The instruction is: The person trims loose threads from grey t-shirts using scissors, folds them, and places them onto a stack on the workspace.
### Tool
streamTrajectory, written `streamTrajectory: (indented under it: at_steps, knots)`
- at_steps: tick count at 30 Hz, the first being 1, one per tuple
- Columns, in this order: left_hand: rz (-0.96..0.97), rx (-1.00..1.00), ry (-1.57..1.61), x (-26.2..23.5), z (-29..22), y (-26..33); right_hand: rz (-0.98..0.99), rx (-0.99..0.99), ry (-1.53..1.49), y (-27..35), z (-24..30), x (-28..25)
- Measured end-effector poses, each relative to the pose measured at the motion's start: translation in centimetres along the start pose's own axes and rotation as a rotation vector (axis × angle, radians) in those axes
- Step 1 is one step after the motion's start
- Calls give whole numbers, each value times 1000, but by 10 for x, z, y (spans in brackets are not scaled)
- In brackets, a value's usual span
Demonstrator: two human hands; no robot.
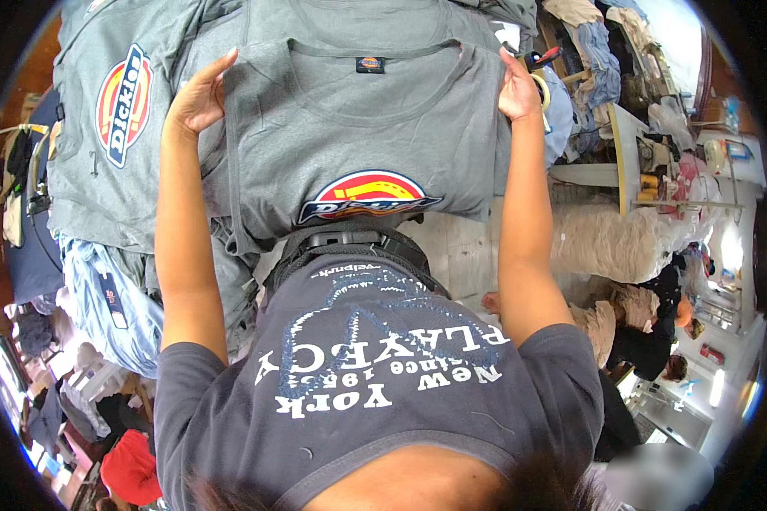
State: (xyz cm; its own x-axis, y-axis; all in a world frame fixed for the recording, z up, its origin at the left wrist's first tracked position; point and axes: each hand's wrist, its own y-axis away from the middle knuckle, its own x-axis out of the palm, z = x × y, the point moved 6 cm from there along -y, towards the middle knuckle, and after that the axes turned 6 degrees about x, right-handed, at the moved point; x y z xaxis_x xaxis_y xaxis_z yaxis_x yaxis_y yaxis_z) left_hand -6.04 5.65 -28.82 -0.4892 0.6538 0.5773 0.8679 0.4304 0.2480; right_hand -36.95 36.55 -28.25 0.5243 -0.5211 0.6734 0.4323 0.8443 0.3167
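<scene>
Leftmost, another grey shirt (102,145) with a red-and-yellow badge lies spread on the pile, its hem running down toward a blue garment (111,298) with a hanging tag. Just right of it, the left hand (198,98) presses on the left shoulder edge of the grey T-shirt (358,145) — fingers spread and extended upward, thumb out, resting flat on the cloth rather than pinching it, as far as the view shows.

The T-shirt lies face-up between the two hands, collar and neck label away from the person, hem and chest badge hanging toward the body just above a black strap (349,243) at the waist. Its long axis thus runs away from the person, while the span between the hands runs across it, shoulder to shoulder.

Further right, the right hand (518,85) holds the right shoulder edge; its fingers curl over the fabric, seemingly gripping it, though the fingertips are hidden behind the cloth. Both hands sit at about the same height on the shirt, each at its own edge, so neither is clearly nearer — the shirt lies directly between them.

Beyond the right hand stands a cluttered work table (622,145) with stacked cloth, and lower right another person (648,332) crouches on the floor.
</scene>
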Motion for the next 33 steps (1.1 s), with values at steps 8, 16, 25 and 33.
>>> streamTrajectory:
  at_steps: [8, 16, 25, 33]
  knots:
    - [-100, -3, 178, -8, -9, -25, -153, -115, 121, -15, -5, 6]
    - [-433, 184, -1351, -27, -76, 4, -709, -82, 1234, 24, 53, 5]
    - [-15, 783, -2284, 83, -20, -24, -348, -695, 1822, -31, 9, 53]
    - [475, 890, -2152, 104, -10, 6, -329, -441, 1658, -49, 9, 31]
